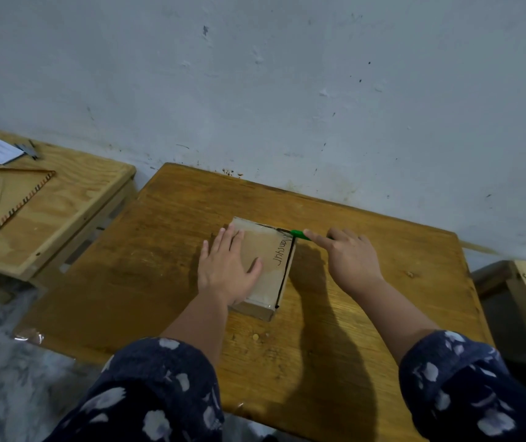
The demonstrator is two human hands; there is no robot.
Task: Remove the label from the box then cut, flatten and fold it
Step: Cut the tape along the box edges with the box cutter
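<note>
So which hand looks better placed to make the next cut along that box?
The right hand. It already grips the green cutter, whose tip sits at the box's far right corner, on the dark line along that edge. The left hand lies flat on the box top, steadying it.

Flat brown cardboard box [266, 266], tape-covered, handwritten top, black line along right edge, lying mid-table

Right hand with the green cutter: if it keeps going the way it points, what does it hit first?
The right hand points its green cutter leftward at the cardboard box, tip at the far right top corner. Going on, it would probably meet the box's far top edge first, then the left hand's fingertips; depth is unclear.
</note>
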